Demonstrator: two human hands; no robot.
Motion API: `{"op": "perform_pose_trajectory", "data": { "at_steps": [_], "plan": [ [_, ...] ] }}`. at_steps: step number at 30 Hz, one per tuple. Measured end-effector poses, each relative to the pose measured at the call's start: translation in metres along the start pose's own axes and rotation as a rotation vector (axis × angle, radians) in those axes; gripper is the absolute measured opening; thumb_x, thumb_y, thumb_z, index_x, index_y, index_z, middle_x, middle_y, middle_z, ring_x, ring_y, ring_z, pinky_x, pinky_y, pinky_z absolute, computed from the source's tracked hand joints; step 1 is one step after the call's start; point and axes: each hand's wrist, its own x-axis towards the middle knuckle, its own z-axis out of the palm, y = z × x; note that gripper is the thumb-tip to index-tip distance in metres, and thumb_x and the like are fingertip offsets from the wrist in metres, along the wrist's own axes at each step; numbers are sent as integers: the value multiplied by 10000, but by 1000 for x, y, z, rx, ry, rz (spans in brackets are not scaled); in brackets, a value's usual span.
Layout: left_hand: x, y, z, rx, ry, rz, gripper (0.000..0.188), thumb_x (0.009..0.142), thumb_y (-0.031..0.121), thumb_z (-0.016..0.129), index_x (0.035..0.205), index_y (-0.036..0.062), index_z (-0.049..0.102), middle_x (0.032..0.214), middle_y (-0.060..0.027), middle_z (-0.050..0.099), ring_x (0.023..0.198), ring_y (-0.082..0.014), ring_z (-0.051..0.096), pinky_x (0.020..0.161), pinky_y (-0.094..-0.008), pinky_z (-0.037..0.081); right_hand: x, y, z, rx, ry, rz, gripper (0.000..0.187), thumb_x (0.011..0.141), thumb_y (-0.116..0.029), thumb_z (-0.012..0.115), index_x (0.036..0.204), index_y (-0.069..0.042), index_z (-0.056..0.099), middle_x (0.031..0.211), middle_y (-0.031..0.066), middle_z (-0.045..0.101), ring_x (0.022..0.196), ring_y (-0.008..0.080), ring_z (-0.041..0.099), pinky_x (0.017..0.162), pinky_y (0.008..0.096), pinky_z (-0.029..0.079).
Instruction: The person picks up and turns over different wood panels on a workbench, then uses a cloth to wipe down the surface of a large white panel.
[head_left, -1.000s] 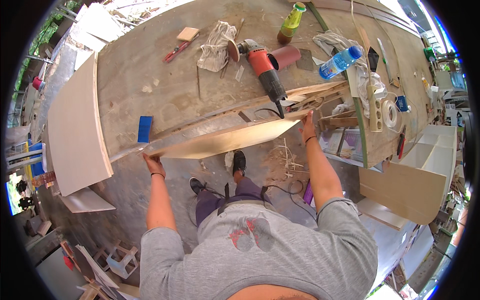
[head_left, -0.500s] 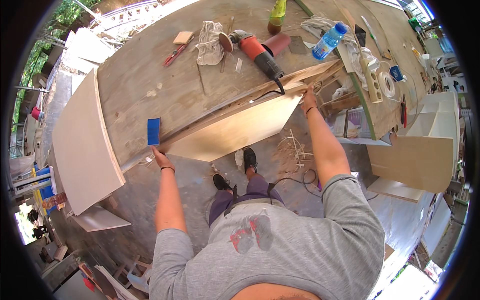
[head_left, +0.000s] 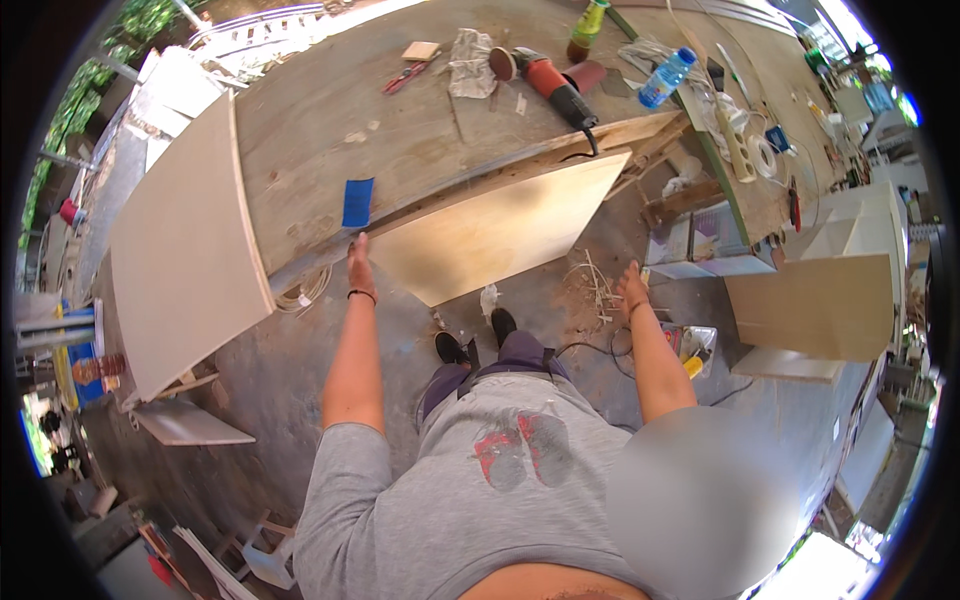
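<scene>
A pale wooden panel leans against the near edge of the workbench, slanting down toward my feet. At the panel's left end is my left hand, fingers stretched out and gripping nothing. Whether its fingertips touch the panel's corner I cannot tell. Just beyond those fingers, a blue rectangular piece lies at the bench edge. My right hand hangs in the air to the right of the panel, apart from it, with fingers spread and nothing in them.
On the bench lie an angle grinder, a rag, red-handled pliers, a blue-capped bottle and a power strip. A large board stands at the left. Cables and scraps litter the floor.
My right hand has let go of the panel's right end and come back toward me. My left hand has opened out, fingers straight. The panel stays leaning on the bench.
</scene>
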Motion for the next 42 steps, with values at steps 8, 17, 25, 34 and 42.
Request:
{"op": "perform_pose_trajectory", "data": {
  "at_steps": [8,17,25,34,42],
  "plan": [
    [-48,-29,-6,147,103,-175,914,811,603,491,1396,-42,213,1452,-198,241,1353,-290,219,1092,-329,182,51,69,-39,-165,23,110,803,814,-697,382,1355,-106,329,1341,122,401,1193,284,401,931,509,334],
    [-347,-192,-116,530,122,-759,785,875,657,249,1365,54,359,1383,-162,391,1294,-313,339,1063,-358,251,98,13,41,-352,-357,-23,546,878,-475,470,1250,-75,465,942,81,605,1015,234,571,784,417,435],
    [-477,-220,-78,-520,560,-724,770,850,683,323,1269,61,501,1230,-127,533,1136,-245,484,976,-336,345,6,40,185,-726,-634,-86,347,937,-272,438,1241,-108,471,839,26,619,901,192,628,708,360,472],
    [-481,-276,-174,-127,1166,-759,299,841,295,513,826,66,705,667,-109,653,653,-226,641,635,-343,500,-181,151,393,-1181,-1266,-274,357,856,-134,544,1197,-28,531,913,89,659,850,148,622,694,272,485],
    [-439,-124,-334,-239,924,-128,199,864,153,522,925,15,651,764,-25,588,649,-125,560,579,-271,475,-417,297,536,-1429,-2005,-818,276,841,-182,587,1083,-54,620,926,114,659,820,192,632,726,295,485]
  ]
}}
